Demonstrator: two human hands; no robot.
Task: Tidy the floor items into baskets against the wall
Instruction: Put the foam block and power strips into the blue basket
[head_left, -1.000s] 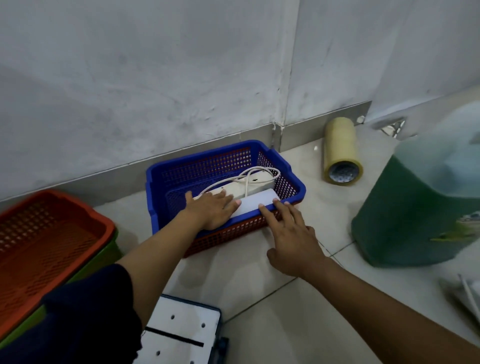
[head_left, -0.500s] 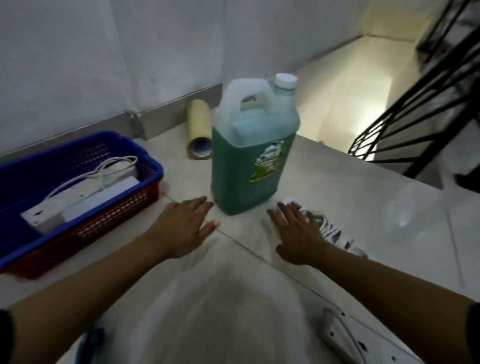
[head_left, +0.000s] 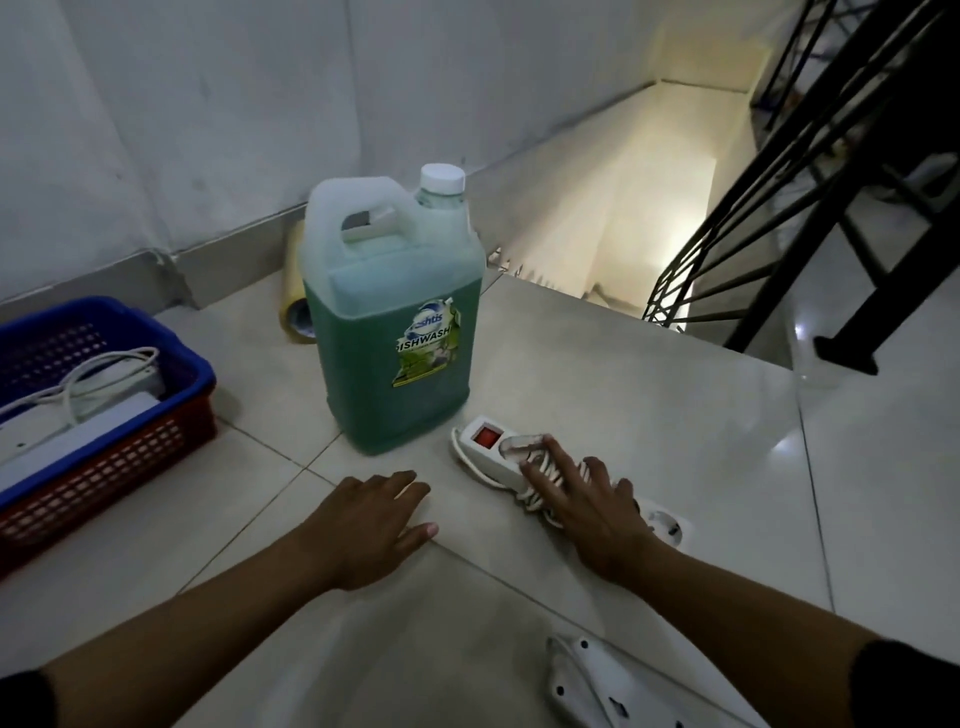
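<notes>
A white power strip (head_left: 493, 451) with a red switch and a cord wound round it lies on the floor tiles in front of a big jug of green dishwash liquid (head_left: 395, 332). My right hand (head_left: 587, 506) rests on top of the strip's wound cord, fingers spread. My left hand (head_left: 374, 525) lies flat on the tile to the left of the strip, holding nothing. At the left edge a blue basket (head_left: 200, 371) sits nested in a red one (head_left: 114, 467), with white power strips and a cord (head_left: 111, 371) inside.
A roll of yellowish tape (head_left: 296, 306) lies against the wall behind the jug. Another white power strip (head_left: 613, 691) lies at the bottom edge. A stairwell with a black railing (head_left: 779, 208) drops away at the upper right, just beyond the tile edge.
My view swung right, away from the baskets. My hands left the blue basket and came to the floor by the jug; my right hand has moved onto the power strip.
</notes>
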